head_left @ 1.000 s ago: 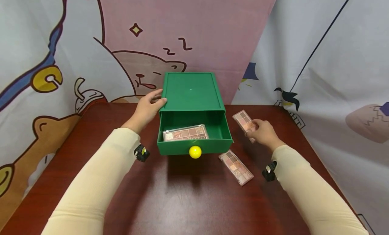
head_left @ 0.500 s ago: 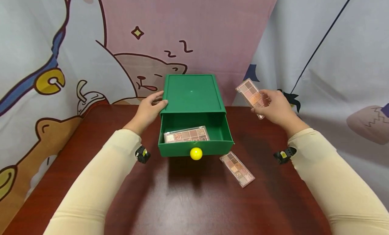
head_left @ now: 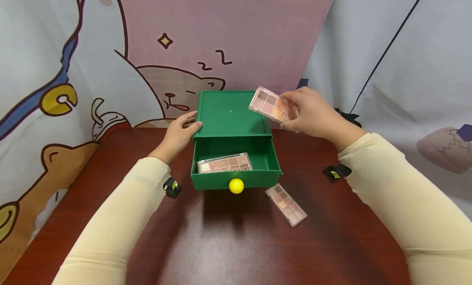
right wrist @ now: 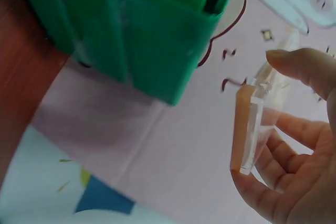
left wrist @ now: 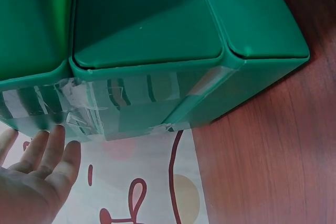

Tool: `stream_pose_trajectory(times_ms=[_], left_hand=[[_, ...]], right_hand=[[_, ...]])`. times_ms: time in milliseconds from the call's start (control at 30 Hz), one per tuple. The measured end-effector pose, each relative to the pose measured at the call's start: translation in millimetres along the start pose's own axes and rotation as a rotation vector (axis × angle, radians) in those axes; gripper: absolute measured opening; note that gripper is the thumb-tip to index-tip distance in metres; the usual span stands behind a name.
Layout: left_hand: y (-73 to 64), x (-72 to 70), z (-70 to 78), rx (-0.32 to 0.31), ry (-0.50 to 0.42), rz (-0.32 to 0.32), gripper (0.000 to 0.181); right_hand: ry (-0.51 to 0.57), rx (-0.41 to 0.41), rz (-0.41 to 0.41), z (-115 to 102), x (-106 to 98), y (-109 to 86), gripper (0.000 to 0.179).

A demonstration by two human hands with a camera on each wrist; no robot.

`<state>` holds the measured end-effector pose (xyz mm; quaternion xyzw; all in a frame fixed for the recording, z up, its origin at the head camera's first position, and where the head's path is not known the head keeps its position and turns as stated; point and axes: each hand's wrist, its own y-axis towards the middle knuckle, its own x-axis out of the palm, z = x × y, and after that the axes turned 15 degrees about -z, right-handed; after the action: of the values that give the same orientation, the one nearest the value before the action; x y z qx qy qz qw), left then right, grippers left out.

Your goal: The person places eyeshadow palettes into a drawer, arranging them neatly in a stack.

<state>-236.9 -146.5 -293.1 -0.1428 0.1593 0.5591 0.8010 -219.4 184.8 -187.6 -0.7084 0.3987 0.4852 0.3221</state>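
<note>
In the head view my right hand (head_left: 313,115) pinches an eyeshadow palette (head_left: 268,103) between thumb and fingers, holding it up over the right side of a green drawer box (head_left: 228,115). The right wrist view has this palette (right wrist: 242,129) edge-on in the grip. The box's drawer (head_left: 258,178) is pulled out, with a yellow ball knob (head_left: 236,186) on its front. A second palette (head_left: 223,163) lies inside it, partly hidden by the front wall. My left hand (head_left: 178,134) is at the box's left side, fingers extended; its fingers (left wrist: 52,153) show at the lower side wall.
Another eyeshadow palette (head_left: 286,205) lies on the brown table (head_left: 206,248), right of the drawer's front. Behind the box hangs a printed cloth (head_left: 273,35) with cartoon animals. Clear tape (left wrist: 84,103) runs along the box's side.
My right hand has lifted the palette off the table and carried it left, over the box, turning it more level. The left hand, drawer and other palettes stay put.
</note>
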Motion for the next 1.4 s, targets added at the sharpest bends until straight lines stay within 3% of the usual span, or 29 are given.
stream_pose_trajectory(times_ms=[533,667,800,1000,1400], left_hand=[[0.1,0.0,-1.4,0.007,-0.014,0.019,0.056],[0.7,0.4,-2.2,0.005,0.0,0.017,0.057],[2.0,0.4,-2.7,0.015,0.006,0.01,0.057],[3.5,-0.1,-1.9,0.031,0.0,0.011,0.057],[1.5,1.1,-2.8,0.029,-0.009,0.014,0.055]], right_hand=[[-0.206,-0.189,-0.314,-72,-1,19.4,0.053],[-0.245,-0.23,-0.399,-83,1,25.3,0.037],[-0.279,-0.25,-0.466,-91,4,28.9,0.035],[-0.323,-0.255,-0.542,-100,12,31.4,0.059],[-0.43,-0.185,-0.679,-111,34,35.1,0.067]])
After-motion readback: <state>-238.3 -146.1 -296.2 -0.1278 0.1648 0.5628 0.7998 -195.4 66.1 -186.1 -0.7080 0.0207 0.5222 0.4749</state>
